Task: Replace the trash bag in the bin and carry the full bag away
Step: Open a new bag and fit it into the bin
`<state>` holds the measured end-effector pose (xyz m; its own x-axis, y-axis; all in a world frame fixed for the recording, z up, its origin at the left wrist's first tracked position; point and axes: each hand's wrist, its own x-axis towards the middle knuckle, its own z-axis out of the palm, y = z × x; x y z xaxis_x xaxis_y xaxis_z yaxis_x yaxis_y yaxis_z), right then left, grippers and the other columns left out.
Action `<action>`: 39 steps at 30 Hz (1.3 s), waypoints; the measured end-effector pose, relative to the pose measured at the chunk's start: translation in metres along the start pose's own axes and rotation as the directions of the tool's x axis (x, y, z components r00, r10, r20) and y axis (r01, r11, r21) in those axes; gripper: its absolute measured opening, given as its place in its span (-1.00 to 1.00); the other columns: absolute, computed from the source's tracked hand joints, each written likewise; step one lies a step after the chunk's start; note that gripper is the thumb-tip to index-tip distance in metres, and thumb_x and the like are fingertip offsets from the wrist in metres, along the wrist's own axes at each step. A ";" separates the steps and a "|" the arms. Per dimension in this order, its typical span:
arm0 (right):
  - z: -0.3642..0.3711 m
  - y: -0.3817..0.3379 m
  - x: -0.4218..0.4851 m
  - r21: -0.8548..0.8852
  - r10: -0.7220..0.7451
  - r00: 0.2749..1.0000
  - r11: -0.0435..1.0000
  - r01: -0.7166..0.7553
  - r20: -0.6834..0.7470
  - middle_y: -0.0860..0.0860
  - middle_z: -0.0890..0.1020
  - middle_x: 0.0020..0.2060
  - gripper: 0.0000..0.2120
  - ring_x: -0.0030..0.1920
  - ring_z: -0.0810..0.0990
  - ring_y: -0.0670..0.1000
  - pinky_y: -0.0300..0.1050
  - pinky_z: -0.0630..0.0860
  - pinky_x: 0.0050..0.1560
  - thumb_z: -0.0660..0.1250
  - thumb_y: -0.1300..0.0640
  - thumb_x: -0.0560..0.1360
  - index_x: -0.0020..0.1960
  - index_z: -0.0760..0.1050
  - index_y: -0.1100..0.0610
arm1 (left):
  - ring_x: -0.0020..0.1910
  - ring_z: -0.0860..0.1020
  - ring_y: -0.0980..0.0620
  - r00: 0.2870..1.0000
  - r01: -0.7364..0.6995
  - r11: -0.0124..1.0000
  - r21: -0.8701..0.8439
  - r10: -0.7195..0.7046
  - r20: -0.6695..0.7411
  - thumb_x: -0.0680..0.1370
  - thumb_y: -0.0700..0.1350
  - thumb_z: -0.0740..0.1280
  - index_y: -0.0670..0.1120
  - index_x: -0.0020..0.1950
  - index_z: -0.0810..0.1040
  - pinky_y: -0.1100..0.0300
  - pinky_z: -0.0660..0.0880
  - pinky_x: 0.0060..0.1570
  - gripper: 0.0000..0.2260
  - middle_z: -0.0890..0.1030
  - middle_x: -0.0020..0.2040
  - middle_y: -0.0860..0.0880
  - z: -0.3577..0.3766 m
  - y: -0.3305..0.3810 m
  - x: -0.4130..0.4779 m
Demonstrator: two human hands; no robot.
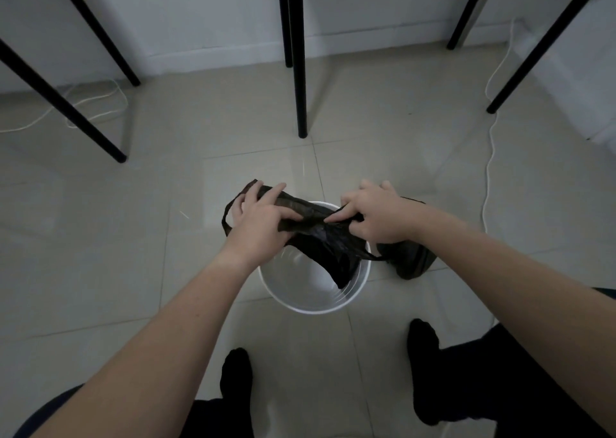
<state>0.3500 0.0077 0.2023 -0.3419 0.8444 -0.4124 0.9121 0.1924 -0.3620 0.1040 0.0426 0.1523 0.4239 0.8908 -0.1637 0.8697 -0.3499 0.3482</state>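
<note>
A round white bin (pixel 300 304) stands on the tiled floor just ahead of my feet, its inside bare. Above its far rim I hold a crumpled black trash bag (pixel 328 244) with both hands. My left hand (pixel 261 216) grips the bag's left part, one handle loop hanging off its left side. My right hand (pixel 375 214) pinches the bag's right part. The bag's lower end dangles into the bin. A dark filled bag (pixel 411 259) lies on the floor right of the bin, partly hidden by my right forearm.
Black table legs (pixel 300 71) stand ahead, with more at left (pixel 63 104) and right (pixel 546 44). White cables (pixel 490 171) run along the floor at right and at back left. My feet in black socks (pixel 236 377) stand close behind the bin.
</note>
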 end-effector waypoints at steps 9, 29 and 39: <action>-0.005 0.000 -0.005 0.086 -0.057 0.989 0.994 0.069 -0.134 -0.16 0.59 -0.15 -0.56 0.03 0.32 -0.06 -0.06 0.11 0.05 0.08 -0.08 0.50 0.17 0.65 -0.35 | 0.63 0.01 0.10 0.986 -0.046 0.973 -0.227 0.081 0.148 0.42 0.12 0.18 0.31 -0.08 0.73 -0.08 -0.21 0.55 -0.69 0.30 0.57 0.31 -0.006 -0.001 0.008; 0.053 0.007 -0.010 -0.201 0.319 0.943 0.934 -0.296 0.093 0.11 0.54 0.24 -0.42 0.20 0.59 0.23 0.09 0.57 0.15 0.27 0.20 0.56 0.54 0.35 -0.14 | 0.05 0.63 -0.10 0.979 -0.005 0.996 -0.089 0.023 0.203 0.54 -0.24 0.30 0.53 0.25 0.52 0.00 0.61 0.08 -0.39 0.63 0.03 0.05 0.021 -0.028 -0.009; 0.066 0.047 0.050 0.016 0.421 0.907 0.907 -0.421 -0.025 0.10 0.68 0.02 -0.76 -0.01 0.62 0.18 -0.08 0.41 -0.11 0.22 0.12 0.63 0.16 0.63 0.00 | 0.16 0.64 -0.15 0.984 0.077 0.990 -0.119 -0.056 0.171 0.50 -0.30 0.21 0.35 0.32 0.61 0.01 0.61 0.10 -0.39 0.72 0.17 -0.01 0.047 -0.048 0.030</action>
<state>0.3607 0.0259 0.1091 0.0802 0.8593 -0.5052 0.9675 -0.1891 -0.1681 0.0863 0.0722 0.0869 0.4114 0.8463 -0.3383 0.8636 -0.2432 0.4417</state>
